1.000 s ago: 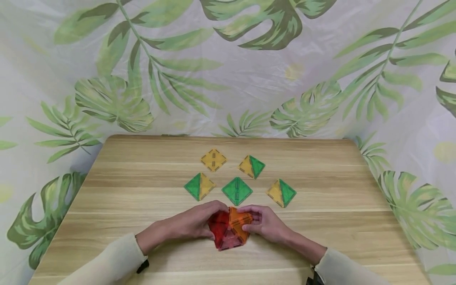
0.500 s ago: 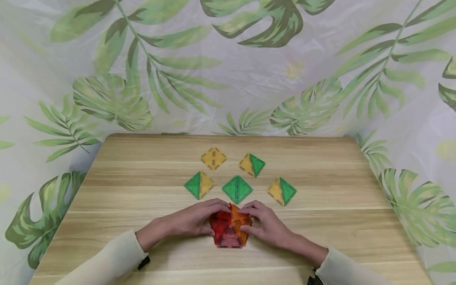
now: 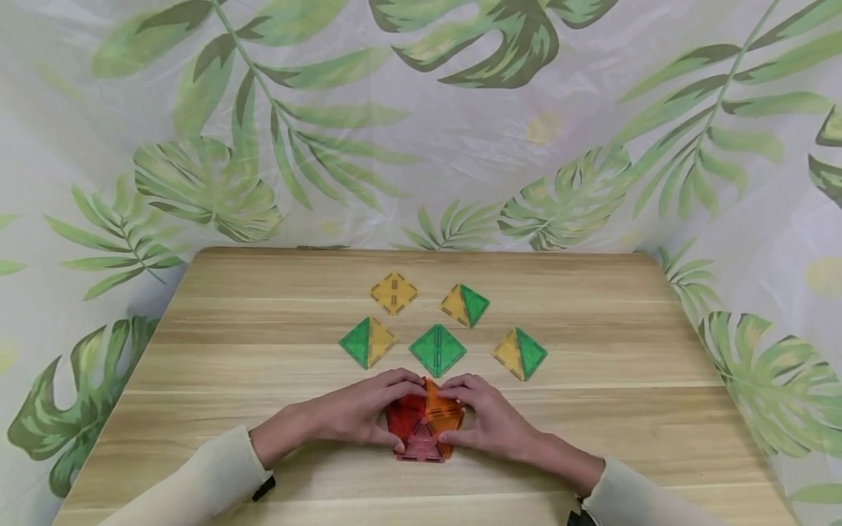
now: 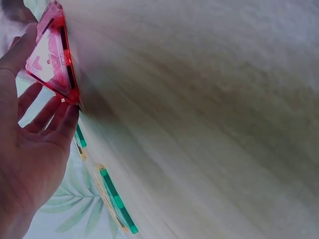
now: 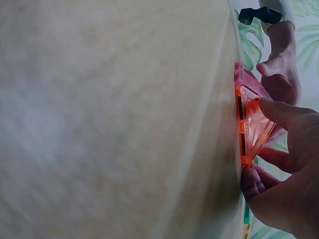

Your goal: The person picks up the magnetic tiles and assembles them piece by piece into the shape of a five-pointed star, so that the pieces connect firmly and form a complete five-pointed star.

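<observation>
One left hand (image 3: 363, 407) and one right hand (image 3: 492, 418) grip a red, orange and pink tile pyramid (image 3: 423, 431) between them

No words, numbers or signs to read. Red, pink and orange block (image 3: 424, 424) between left hand (image 3: 368, 405) and right hand (image 3: 490, 418): no letters to read. Same for green and yellow tiles (image 3: 429, 351) past hands, wood table (image 3: 197, 380) under hands, leafy cloth (image 3: 473, 164) far past hands. Black bit (image 3: 263, 488) by left sleeve: too small to tell.
</observation>
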Available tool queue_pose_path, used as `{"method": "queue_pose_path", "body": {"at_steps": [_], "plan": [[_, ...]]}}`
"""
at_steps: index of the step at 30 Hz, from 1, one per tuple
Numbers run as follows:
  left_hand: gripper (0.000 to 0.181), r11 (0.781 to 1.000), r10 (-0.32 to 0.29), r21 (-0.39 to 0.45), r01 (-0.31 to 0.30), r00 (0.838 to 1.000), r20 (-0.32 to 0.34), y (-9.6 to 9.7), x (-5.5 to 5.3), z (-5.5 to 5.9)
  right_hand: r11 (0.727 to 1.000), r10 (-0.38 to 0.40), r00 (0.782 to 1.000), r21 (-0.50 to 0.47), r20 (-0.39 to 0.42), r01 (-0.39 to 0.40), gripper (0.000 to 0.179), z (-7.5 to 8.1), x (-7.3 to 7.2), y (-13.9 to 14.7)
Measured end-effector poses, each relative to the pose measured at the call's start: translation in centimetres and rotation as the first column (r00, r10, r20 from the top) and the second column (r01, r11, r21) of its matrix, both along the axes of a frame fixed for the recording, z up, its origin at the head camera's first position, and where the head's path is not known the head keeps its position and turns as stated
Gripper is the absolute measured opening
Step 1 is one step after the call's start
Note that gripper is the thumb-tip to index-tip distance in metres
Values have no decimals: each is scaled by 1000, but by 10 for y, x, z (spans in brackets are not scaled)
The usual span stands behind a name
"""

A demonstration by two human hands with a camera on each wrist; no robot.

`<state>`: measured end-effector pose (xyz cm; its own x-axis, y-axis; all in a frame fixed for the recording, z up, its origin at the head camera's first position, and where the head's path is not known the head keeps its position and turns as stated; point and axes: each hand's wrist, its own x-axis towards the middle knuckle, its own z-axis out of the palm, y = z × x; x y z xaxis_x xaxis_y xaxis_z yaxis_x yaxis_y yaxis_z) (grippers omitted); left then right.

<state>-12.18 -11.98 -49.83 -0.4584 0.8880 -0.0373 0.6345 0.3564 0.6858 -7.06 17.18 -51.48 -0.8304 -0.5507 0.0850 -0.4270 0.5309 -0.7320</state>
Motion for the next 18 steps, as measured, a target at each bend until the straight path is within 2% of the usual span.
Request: {"method": "queue_pose_path", "body": {"at_steps": [2,4,6,9,13,18], "plan": [[67,1000,24,9,-24,1000,-14,0,-2,1,1000,-11,1000,-12,-7,11,53,2,-5,0],[62,996,80,33,-79,996,-48,0,-5,2,998,-49,999,-31,-22,48,48,4,-13,1],[55,985,164,73,-158,982,-88,1,-12,4,993,-112,993,-46,-45,110,45,6,-24,2],[48,956,280,126,-266,953,-115,5,-22,5,976,-216,974,-47,-70,213,44,10,-40,2],[51,930,358,118,-349,931,-69,13,-31,4,955,-297,954,-32,-45,296,48,12,-56,1],[58,911,405,69,-407,913,35,24,-31,3,940,-341,940,6,5,341,54,8,-62,-1]]}}
